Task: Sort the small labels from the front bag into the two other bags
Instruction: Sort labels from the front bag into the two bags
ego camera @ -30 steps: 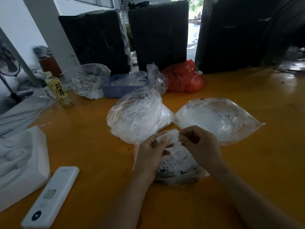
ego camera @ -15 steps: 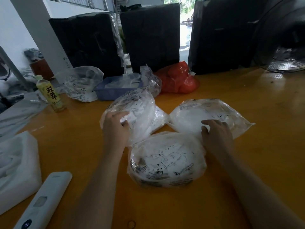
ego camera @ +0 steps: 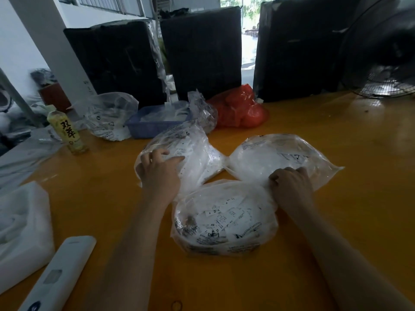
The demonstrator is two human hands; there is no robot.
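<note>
On the orange table [ego camera: 336,221] we see three clear plastic bags grouped close together. Front bag [ego camera: 224,218]: nearest the person, lying between the two forearms, with small white printed labels [ego camera: 231,213] visible through the plastic. Left rear bag [ego camera: 193,153]: bulging, just behind and left of the front bag, touching it. Right rear bag [ego camera: 269,153]: flatter, white contents, behind and right of the front bag, its near edge meeting the front bag.

Left hand [ego camera: 159,173]: resting on the left side of the left rear bag, fingers [ego camera: 166,153] spread and lightly bent over the plastic. We cannot tell whether its grip has hold of a label or of the film. Right hand [ego camera: 290,185]: on the near edge of the right rear bag, fingers curled down onto the plastic. Whether this grip pinches anything is hidden by the knuckles.

Elsewhere on the table: a white remote control [ego camera: 58,274] at the near left, a white foam block [ego camera: 22,225] beside it, a yellow drink bottle [ego camera: 67,131] further back, another clear bag [ego camera: 110,115], a blue tray [ego camera: 155,124], and a red bag [ego camera: 240,108]. Black wrapped bundles [ego camera: 202,52] stand along the far edge.
</note>
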